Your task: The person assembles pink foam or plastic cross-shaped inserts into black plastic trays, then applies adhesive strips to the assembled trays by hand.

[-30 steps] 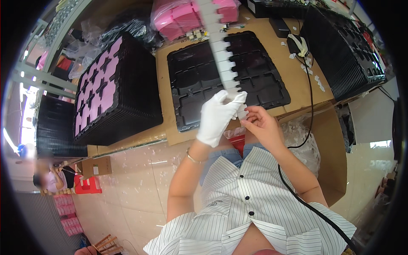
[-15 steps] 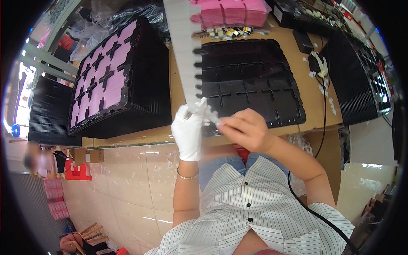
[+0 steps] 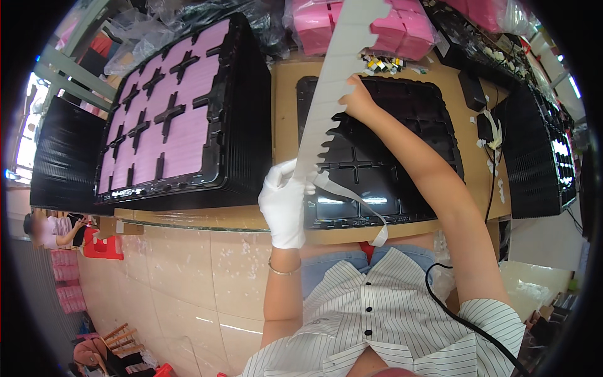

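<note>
My left hand (image 3: 284,204), in a white glove, is closed around the lower end of a long white strip (image 3: 331,88). The strip stands tilted up and to the right, with a row of notches along its right edge. From beside the gloved fingers a narrow white ribbon (image 3: 360,200) curls down to the right. My bare right hand (image 3: 358,100) is farther up, its fingers bent and closed at the notched edge; the fingertips are partly hidden. Under both lies a black plastic tray (image 3: 408,157) with cross-shaped ridges, partly covered by my right arm.
A tall stack of black trays (image 3: 245,113), its top one holding pink pieces (image 3: 182,135), stands at left. Another black stack (image 3: 534,151) is at right. Behind are wrapped pink blocks (image 3: 408,31) and small yellow-and-black pieces (image 3: 383,64). A black cable (image 3: 491,195) crosses the table's right side.
My right hand has moved from beside the gloved hand up along the strip. The strip leans more to the right, and the narrow ribbon now hangs loose over the tray's near edge.
</note>
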The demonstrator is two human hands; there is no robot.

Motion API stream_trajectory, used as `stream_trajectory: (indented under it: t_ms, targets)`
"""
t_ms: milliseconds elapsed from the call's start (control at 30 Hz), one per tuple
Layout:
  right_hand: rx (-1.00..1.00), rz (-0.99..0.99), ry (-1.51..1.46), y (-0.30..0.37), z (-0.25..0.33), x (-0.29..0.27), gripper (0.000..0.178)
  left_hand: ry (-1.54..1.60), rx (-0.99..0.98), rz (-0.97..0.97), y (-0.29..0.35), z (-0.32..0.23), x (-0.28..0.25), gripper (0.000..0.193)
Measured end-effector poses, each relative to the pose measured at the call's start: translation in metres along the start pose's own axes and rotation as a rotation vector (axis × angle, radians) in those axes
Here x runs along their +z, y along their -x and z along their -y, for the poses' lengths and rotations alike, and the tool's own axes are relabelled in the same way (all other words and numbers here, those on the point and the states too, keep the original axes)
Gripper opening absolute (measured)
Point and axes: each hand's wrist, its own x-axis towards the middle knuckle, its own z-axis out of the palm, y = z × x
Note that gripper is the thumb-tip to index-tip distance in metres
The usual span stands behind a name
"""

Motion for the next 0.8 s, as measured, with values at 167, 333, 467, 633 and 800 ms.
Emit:
stream_trajectory:
  t_ms: [167, 333, 467, 633, 800]
  targets:
    - [0.015, 0.014, -0.071, -0.004, -0.005, -0.006, 0.018, 0.040, -0.007, 0.029, -0.012, 0.004, 0.009, 0.018]
    - [0.463, 0.278, -1.126, 0.059, 0.045, -0.064, 0.016, 0.029, -0.060, 0.040, -0.013, -0.007, 0.009, 0.018]
    - [0.740, 0.535, -1.476, 0.112, 0.065, -0.081, 0.023, -0.013, 0.041, 0.086, -0.020, -0.009, 0.016, 0.015]
    - [0.654, 0.482, -1.279, 0.148, 0.093, -0.082, 0.019, -0.048, 0.105, 0.150, -0.035, -0.004, 0.024, 0.010]
    - [0.104, 0.034, -0.695, 0.108, 0.052, -0.080, 0.019, 0.112, 0.066, 0.176, -0.074, -0.002, 0.041, 0.023]
